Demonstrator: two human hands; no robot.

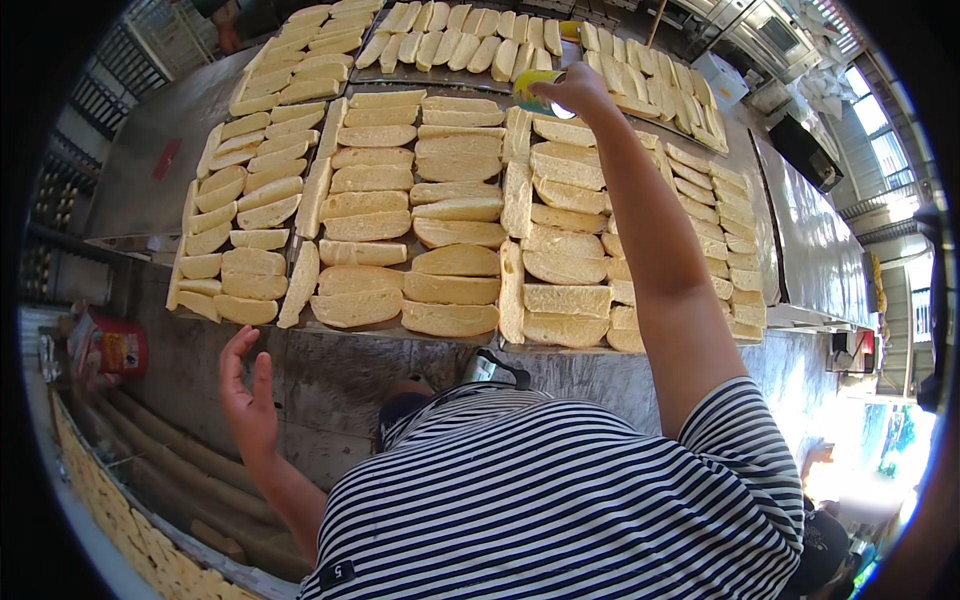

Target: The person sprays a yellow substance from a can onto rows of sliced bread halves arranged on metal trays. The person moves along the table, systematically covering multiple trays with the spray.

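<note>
Many slices of bread (455, 260) lie in rows on metal baking trays (442, 78), which cover a long table in front of me. My right hand (574, 88) is stretched out to the far side of the trays and grips a yellow-green can (527, 91), tilted over the bread; its contents are not visible. A second yellow item (570, 30) sits just beyond that hand, between two far trays. My left hand (251, 390) is raised at the near left edge of the trays, fingers apart, holding nothing.
Bare metal tabletop (142, 150) shows at the left, and a shiny metal table (817, 225) stands at the right. A red bucket (124, 347) is on the floor at the left. Another person's hand (225, 28) shows at the far left. A white box (720, 79) stands beyond the trays.
</note>
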